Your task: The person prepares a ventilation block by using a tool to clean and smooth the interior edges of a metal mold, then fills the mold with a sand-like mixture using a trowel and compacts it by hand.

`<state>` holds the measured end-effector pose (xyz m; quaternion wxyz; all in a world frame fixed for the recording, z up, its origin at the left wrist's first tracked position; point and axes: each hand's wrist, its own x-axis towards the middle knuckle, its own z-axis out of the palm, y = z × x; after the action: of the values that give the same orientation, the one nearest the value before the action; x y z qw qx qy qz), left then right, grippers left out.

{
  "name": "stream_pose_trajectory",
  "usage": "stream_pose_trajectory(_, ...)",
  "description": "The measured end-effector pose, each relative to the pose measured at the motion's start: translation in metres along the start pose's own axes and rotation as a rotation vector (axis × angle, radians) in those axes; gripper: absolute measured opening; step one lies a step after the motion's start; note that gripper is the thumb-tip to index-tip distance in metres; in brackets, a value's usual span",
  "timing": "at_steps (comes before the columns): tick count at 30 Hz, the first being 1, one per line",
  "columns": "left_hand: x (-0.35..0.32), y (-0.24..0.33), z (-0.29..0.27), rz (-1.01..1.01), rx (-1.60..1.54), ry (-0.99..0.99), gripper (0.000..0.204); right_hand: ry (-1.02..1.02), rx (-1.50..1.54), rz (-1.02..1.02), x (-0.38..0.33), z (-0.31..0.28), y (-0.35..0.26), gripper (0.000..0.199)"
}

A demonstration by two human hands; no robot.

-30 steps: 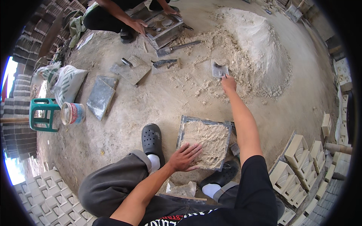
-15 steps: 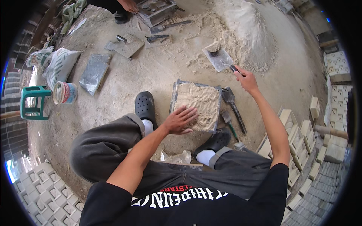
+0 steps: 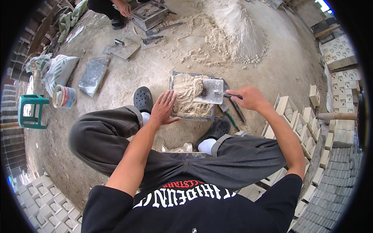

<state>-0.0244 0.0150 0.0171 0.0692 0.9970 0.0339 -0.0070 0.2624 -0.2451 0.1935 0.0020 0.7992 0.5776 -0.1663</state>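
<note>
Between my feet lies a square mould (image 3: 171, 84) with a dark frame, filled with damp, sandy mix (image 3: 184, 99) whose surface is rough and ridged. My right hand (image 3: 250, 98) is closed round the dark handle of a flat trowel (image 3: 213, 91). The trowel's blade is over the mould's right part, with a clump of mix (image 3: 199, 87) at its left edge. My left hand (image 3: 163, 109) rests at the mould's left edge with its fingers stretched out. Part of a dark long-handled tool (image 3: 237, 110) and a green-handled brush (image 3: 232, 119) show right of the mould, partly under the trowel.
A pale heap of powder (image 3: 243, 33) rises at the far right. Another person's hand (image 3: 124, 8) is near a second mould (image 3: 149, 15). Flat plates, a bucket (image 3: 64, 96), a sack (image 3: 60, 73) and a green stool (image 3: 34, 111) stand left; patterned blocks (image 3: 289, 110) are stacked right.
My right hand has brought the trowel with its clump from beside the heap down over the mould. My left hand has slid from the mix to the mould's left edge.
</note>
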Motion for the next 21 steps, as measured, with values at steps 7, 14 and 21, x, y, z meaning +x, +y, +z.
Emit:
stream_pose_trajectory(7,0.000,0.042,0.009,-0.227,0.023,-0.121,0.121,-0.119,-0.270,-0.101,-0.002,-0.002,-0.047,0.031)
stream_pose_trajectory(14,0.010,0.060,0.030,-0.112,-0.086,0.087,0.117,0.007,-0.386,-0.148,-0.012,-0.011,-0.043,0.035)
stream_pose_trajectory(21,0.042,0.081,0.035,0.079,-0.083,0.046,0.113,0.032,-0.354,0.182,-0.042,-0.041,-0.004,0.032)
